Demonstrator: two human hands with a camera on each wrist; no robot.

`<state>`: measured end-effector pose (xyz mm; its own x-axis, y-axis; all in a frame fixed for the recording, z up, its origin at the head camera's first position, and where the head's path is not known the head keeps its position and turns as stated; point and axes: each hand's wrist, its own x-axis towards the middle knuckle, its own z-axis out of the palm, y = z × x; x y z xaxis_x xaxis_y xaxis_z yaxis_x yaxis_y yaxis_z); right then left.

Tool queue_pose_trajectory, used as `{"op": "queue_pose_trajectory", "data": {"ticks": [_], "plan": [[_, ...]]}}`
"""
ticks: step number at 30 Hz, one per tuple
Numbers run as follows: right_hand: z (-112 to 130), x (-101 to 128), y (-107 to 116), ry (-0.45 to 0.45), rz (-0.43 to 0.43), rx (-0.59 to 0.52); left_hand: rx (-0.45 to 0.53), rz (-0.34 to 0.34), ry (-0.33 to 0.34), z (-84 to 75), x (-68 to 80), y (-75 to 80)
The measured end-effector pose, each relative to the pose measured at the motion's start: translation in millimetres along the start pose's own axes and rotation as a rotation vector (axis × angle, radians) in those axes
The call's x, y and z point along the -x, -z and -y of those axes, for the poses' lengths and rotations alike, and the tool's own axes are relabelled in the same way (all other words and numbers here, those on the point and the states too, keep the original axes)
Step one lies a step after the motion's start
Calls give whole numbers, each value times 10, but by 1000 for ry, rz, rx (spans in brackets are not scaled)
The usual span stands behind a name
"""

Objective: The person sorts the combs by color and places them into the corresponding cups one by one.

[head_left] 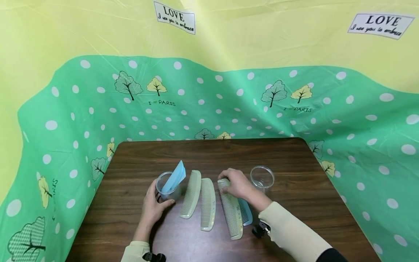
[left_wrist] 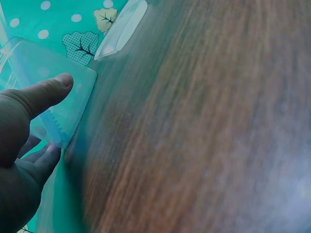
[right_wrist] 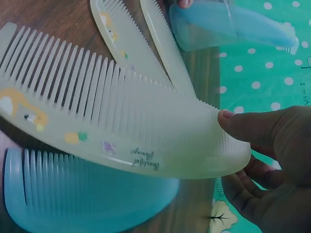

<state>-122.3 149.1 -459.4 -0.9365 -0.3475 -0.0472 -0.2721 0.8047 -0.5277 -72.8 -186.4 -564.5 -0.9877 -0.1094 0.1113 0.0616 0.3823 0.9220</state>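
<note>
My left hand (head_left: 153,211) grips a clear plastic cup (head_left: 176,193) at the left, thumb on one side and fingers on the other. A blue comb (head_left: 175,177) leans inside that cup, its upper end above the rim. My right hand (head_left: 237,185) pinches the far end of a pale green comb (right_wrist: 131,126), which has small printed pictures and lettering. Under or beside this comb is a second blue comb (right_wrist: 92,194), partly covered in the head view. Two more pale green combs, a left one (head_left: 191,194) and a middle one (head_left: 207,204), lie between my hands.
Beyond my right wrist stands another clear cup (head_left: 262,177). The brown wood-grain table (head_left: 131,160) has its far edge against a green and yellow printed cloth (head_left: 209,94), which also hangs at both sides.
</note>
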Motion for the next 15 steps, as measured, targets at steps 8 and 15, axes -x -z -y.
{"op": "queue_pose_trajectory", "data": {"ticks": [8,15], "plan": [[27,87,199,71,-19,-30,38,11,17,-3,-1,7],[-37,177,336,136,-13,-51,17,16,22,7,-12,1]]}}
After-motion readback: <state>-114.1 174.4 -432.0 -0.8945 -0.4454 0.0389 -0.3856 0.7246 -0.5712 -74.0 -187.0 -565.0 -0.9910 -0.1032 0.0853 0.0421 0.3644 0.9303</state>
